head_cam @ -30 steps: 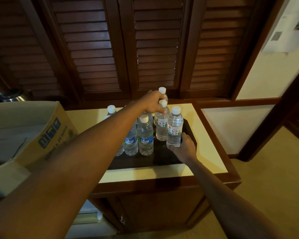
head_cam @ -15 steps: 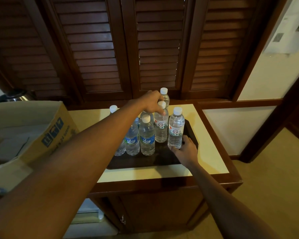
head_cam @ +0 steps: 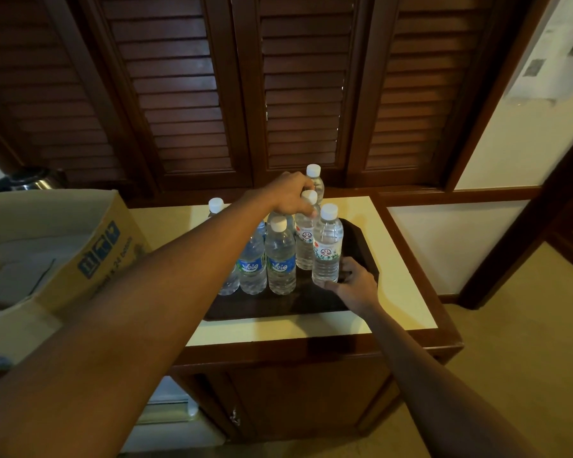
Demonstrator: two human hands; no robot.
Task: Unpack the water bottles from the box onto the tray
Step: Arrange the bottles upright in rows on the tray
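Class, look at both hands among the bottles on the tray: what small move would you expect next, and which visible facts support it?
Probably both hands let go and draw back. The left hand grips the neck of a bottle and the right hand holds the base of the front right bottle; both bottles already stand upright on the dark tray, so nothing seems left to place there.

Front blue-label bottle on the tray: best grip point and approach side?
Take the front blue-label bottle at the neck just under its white cap, from above. It stands upright with its neighbours tight against both sides, and the left hand is over the bottles behind, so the body is boxed in. Only the top and the near face are free; a near-side body grasp is second best.
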